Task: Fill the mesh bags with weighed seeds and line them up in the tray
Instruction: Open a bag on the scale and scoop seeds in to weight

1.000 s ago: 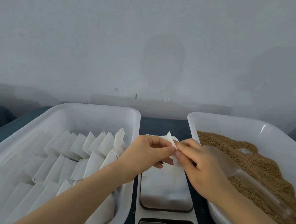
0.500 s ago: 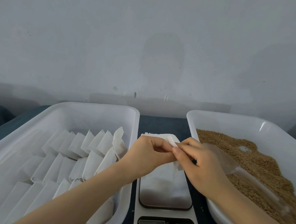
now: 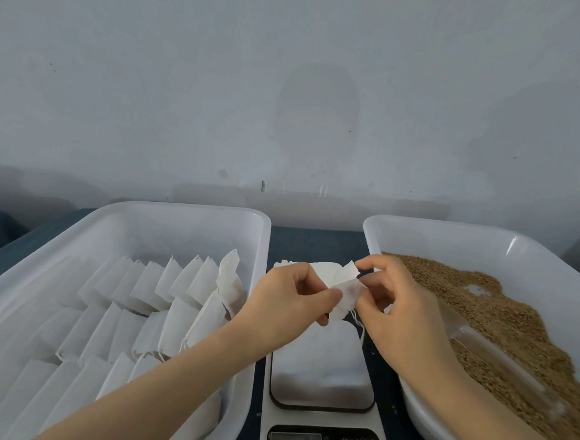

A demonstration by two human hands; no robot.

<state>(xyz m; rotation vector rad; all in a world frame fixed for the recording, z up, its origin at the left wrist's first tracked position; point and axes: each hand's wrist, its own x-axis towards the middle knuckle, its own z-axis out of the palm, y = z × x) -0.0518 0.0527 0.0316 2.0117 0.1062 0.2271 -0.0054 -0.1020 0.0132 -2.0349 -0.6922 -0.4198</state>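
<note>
Both hands pinch one bag [image 3: 343,292] in the air over the far end of the scale [image 3: 322,370], at the middle of the surface [image 3: 314,242]. The left hand [image 3: 290,297] grips its left side between thumb and curled fingers. The right hand [image 3: 402,310] nips the top right edge between thumb and forefinger. A second ago the fingertips of the two met on the bag. Now they have drawn apart, and a flap stands up between them, with a string hanging below. I judge the mouth is being worked open, so filling has not begun: the scale's pan is bare and its display seems to read zero. The seeds [image 3: 498,317] and scoop [image 3: 498,365] lie untouched in the right tray [image 3: 452,227]. Rows of bags [image 3: 160,289] stand in the left tray [image 3: 265,252], towards the surface's left edge.
</note>
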